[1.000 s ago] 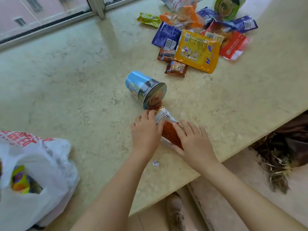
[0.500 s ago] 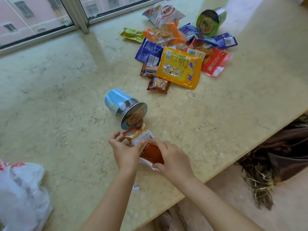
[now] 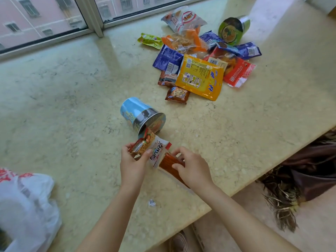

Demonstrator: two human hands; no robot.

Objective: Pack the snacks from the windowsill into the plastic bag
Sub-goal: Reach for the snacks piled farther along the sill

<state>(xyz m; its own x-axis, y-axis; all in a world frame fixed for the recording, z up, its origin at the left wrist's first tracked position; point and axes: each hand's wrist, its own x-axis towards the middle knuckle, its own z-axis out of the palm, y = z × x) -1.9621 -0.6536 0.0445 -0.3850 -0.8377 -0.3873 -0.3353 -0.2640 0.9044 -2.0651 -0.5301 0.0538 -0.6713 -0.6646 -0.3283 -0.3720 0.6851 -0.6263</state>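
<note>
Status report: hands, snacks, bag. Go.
Left hand grips noodle packet; right hand grips orange packet. Plastic bag far left. Blue cup on its side just beyond hands.

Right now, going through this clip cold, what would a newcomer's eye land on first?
Probably the two hands near the sill's front edge: the left hand grips a noodle snack packet while the right hand holds an orange-red packet. Just behind them a blue cup-noodle tub lies on its side. Farther back sits a bright heap of snack bags topped by a yellow pouch; the white plastic bag waits at the lower left.
</note>
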